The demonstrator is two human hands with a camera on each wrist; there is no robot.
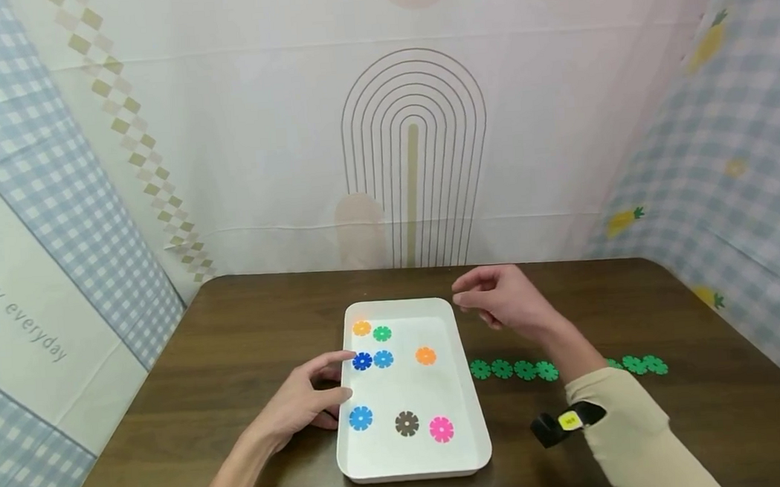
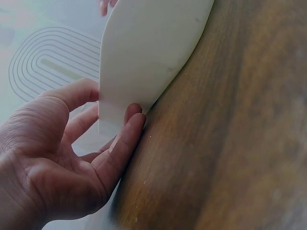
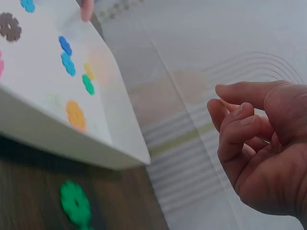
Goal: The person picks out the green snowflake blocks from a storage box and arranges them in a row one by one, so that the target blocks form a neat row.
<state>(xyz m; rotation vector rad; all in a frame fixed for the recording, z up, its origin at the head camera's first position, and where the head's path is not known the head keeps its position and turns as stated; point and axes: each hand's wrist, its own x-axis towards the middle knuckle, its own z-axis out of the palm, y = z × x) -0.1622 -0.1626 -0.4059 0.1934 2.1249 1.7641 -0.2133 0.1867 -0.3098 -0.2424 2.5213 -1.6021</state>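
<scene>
A white tray [image 1: 417, 465] stands on the table with several notched plastic snowflake discs inside, among them a dark blue disc [image 1: 362, 361], a brown disc [image 1: 407, 423] and a pink disc [image 1: 442, 429]. At the tray's left side my left hand [image 1: 305, 397] holds the wall, thumb and index finger at the rim. Other fingers press the wall's outer face in the left wrist view. Past the far right corner my right hand [image 1: 501, 300] hovers in the air, loosely bent, thumb and index tips close together. Nothing shows between those fingertips in the right wrist view [image 3: 259, 139].
A row of green snowflake discs [image 1: 525, 370] lies on the brown table [image 1: 247, 319] right of the tray, partly hidden by the right forearm. A black wrist strap [image 1: 549, 429] sits at the right sleeve. Patterned cloth [image 1: 257, 155] hangs behind the table.
</scene>
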